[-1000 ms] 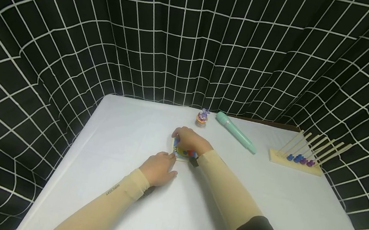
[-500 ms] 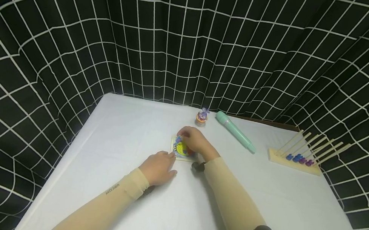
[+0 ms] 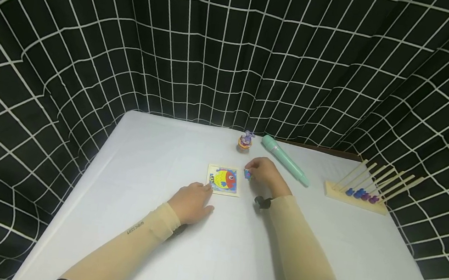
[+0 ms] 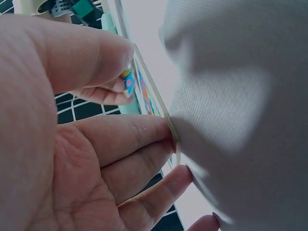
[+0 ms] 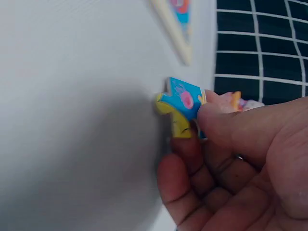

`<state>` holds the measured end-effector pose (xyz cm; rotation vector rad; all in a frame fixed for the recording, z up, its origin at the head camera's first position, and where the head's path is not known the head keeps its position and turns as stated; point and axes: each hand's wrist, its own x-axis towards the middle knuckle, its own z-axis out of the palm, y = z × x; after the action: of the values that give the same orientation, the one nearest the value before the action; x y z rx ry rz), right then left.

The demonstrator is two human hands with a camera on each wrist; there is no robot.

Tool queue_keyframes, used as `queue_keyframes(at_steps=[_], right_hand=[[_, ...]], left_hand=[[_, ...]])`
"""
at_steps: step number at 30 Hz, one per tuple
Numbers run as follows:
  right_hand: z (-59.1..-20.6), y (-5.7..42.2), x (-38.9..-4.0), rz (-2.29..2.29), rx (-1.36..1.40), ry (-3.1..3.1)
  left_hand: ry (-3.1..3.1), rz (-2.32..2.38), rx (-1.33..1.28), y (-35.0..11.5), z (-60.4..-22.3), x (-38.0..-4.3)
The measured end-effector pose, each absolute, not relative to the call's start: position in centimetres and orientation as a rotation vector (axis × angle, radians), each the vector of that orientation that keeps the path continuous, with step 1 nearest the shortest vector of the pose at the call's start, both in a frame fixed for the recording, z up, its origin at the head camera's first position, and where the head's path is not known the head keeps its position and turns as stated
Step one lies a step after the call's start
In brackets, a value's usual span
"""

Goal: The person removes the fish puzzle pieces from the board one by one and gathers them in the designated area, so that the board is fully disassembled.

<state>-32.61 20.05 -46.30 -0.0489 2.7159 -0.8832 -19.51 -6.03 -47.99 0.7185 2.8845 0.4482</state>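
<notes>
A small square jigsaw puzzle (image 3: 226,180) with a yellow and red fish on blue lies flat on the white table, its upper left corner showing pale bare board. My left hand (image 3: 192,203) rests at its lower left corner. In the left wrist view those fingers (image 4: 134,137) are nearly straight, tips at the puzzle's edge. Just right of the puzzle, my right hand (image 3: 264,172) pinches a blue and yellow puzzle piece (image 5: 185,101) between thumb and fingers. The right wrist view shows this piece held close over the tabletop, part of it hidden behind the thumb.
Behind the puzzle stands a small purple figurine (image 3: 245,141). A mint green tube (image 3: 286,160) lies slanted to its right. At the far right is a wooden peg stand (image 3: 357,199) with blue and purple beads. Dark gridded curtains (image 3: 234,58) surround the table.
My right hand has moved right from over the puzzle, carrying the puzzle piece off it, and the fish picture is uncovered. My left hand has stayed at the lower left corner.
</notes>
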Motion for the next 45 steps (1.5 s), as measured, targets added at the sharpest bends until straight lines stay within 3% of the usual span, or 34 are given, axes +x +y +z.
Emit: queue_keyframes(at_steps=[16,26,45], right_hand=[[-47.9,18.9,-32.1,-0.796,-0.020,2.851],[-47.1,13.3,-31.1,-0.707,-0.412,2.769],[-46.7,11.4,-31.9,-0.454,-0.472,2.736]], left_hand=[[2.902,0.477,0.743,-6.1,-47.9,-19.1],[2.910,0.463,0.755,-6.2,-48.0,-19.4],[2.901,0.424,0.759,-6.0,-47.9,-19.6]])
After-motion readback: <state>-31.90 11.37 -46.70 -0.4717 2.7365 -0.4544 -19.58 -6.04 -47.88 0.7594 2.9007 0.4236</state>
